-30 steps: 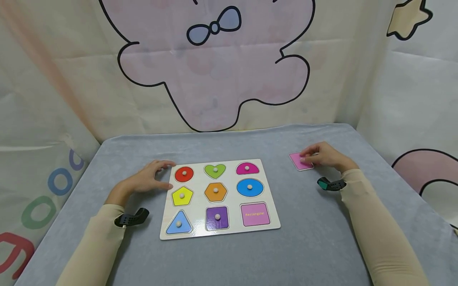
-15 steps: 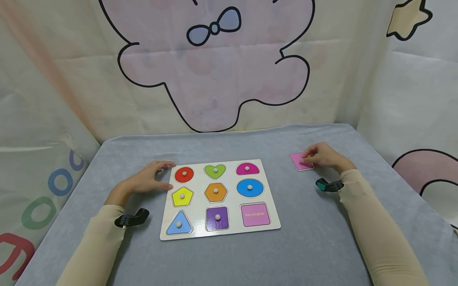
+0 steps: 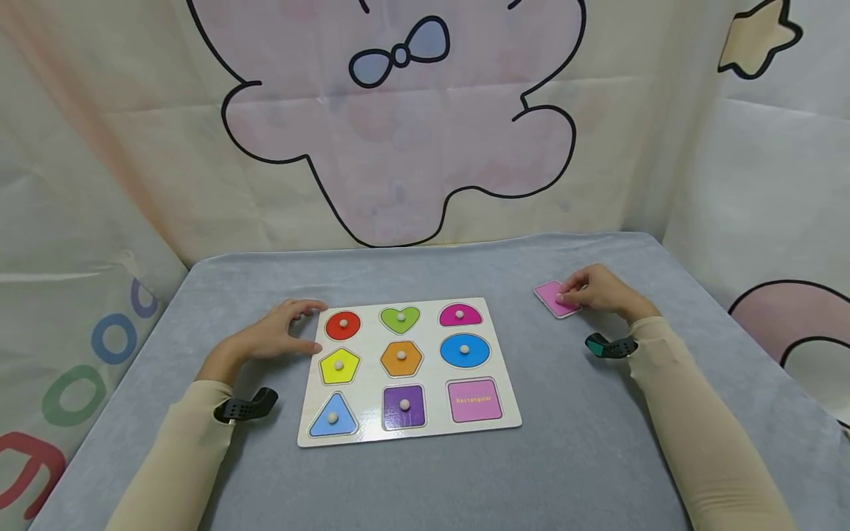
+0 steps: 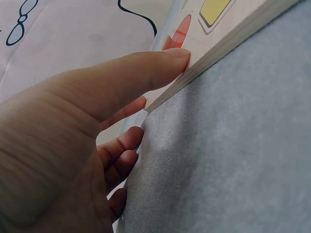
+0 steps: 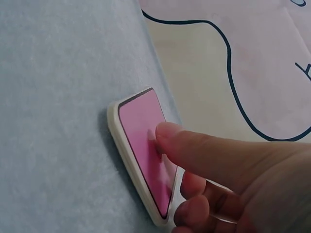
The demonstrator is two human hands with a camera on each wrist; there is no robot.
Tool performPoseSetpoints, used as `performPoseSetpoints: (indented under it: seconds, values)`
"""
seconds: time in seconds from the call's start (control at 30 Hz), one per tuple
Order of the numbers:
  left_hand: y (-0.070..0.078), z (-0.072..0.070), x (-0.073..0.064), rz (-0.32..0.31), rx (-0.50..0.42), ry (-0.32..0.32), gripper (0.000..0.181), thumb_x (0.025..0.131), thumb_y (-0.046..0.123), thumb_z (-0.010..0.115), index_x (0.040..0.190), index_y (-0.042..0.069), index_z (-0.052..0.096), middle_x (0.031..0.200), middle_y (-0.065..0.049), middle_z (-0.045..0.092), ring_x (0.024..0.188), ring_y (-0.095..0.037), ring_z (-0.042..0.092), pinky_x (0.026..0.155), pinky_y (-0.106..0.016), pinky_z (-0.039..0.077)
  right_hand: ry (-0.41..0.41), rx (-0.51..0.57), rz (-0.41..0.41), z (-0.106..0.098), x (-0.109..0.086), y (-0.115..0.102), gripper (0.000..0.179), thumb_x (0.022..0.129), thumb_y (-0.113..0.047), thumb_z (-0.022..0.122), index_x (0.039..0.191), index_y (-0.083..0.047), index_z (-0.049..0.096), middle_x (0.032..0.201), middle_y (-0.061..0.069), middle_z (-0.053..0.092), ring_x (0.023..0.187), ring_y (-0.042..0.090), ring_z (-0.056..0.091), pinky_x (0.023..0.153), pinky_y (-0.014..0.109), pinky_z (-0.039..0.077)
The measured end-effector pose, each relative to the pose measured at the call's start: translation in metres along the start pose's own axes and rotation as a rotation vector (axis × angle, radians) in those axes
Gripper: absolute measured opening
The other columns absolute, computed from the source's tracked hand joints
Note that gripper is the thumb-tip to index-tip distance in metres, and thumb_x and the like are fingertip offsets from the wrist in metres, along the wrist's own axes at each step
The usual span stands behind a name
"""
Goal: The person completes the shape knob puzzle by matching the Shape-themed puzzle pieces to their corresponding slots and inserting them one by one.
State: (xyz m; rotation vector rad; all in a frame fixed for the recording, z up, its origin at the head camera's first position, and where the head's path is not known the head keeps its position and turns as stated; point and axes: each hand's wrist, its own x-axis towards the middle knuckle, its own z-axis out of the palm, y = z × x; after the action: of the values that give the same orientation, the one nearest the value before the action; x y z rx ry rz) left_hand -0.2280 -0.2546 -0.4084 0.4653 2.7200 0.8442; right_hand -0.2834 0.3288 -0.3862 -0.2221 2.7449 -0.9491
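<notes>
A white wooden shape puzzle board (image 3: 368, 394) lies on the grey cloth, its knobbed pieces in their recesses. The lower right recess (image 3: 474, 410) is pink and printed "Rectangular". My left hand (image 3: 268, 332) rests at the board's left edge, fingers spread; in the left wrist view the thumb (image 4: 167, 63) presses on the rim and the index fingertip reaches the corner. To the right of the board, my right hand (image 3: 603, 289) pinches a pink rectangular puzzle piece (image 3: 550, 296) near its middle. In the right wrist view the piece (image 5: 138, 114) is slightly tilted, close over the cloth; fingers hide its knob.
Grey cloth (image 3: 412, 487) covers the table, whose back edge meets a printed curtain (image 3: 279, 199). Printed fabric also hangs at both sides. Each wrist carries a dark band, one the left wristband (image 3: 246, 405), the other the right wristband (image 3: 611, 346).
The pink rectangular piece has turned and tilted slightly in my right hand, its left corner shifting a little leftward. My left hand and the board stay in place.
</notes>
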Motion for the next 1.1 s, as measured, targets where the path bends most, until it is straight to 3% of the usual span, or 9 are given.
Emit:
performPoseSetpoints:
  seconds: [0.3, 0.67, 1.1]
  values:
    - [-0.001, -0.001, 0.0, -0.009, -0.008, 0.0, 0.076, 0.082, 0.039, 0.079, 0.148, 0.018, 0.046, 0.148, -0.021, 0.041, 0.135, -0.04, 0.038, 0.11, -0.069, 0.037, 0.013, -0.011, -0.031, 0.0, -0.002, -0.014, 0.032, 0.093, -0.022, 0.073, 0.11, 0.005, 0.073, 0.087, 0.006, 0.063, 0.078, 0.017, 0.05, 0.06, 0.025, 0.044]
    - [0.0, -0.001, 0.0, -0.014, -0.005, -0.003, 0.076, 0.082, 0.038, 0.079, 0.148, 0.018, 0.046, 0.148, -0.021, 0.042, 0.136, -0.041, 0.039, 0.11, -0.069, 0.036, 0.032, -0.016, -0.117, 0.004, -0.003, -0.03, 0.026, 0.091, -0.019, 0.076, 0.105, 0.003, 0.075, 0.081, 0.005, 0.065, 0.067, 0.011, 0.052, 0.058, 0.024, 0.048]
    - [-0.002, 0.0, 0.001, -0.016, 0.001, -0.003, 0.076, 0.083, 0.038, 0.079, 0.148, 0.019, 0.046, 0.148, -0.021, 0.042, 0.136, -0.042, 0.038, 0.111, -0.069, 0.036, 0.009, -0.077, -0.212, 0.017, -0.005, -0.052, 0.019, 0.089, -0.02, 0.078, 0.098, -0.003, 0.076, 0.08, 0.005, 0.06, 0.067, 0.012, 0.049, 0.055, 0.024, 0.042]
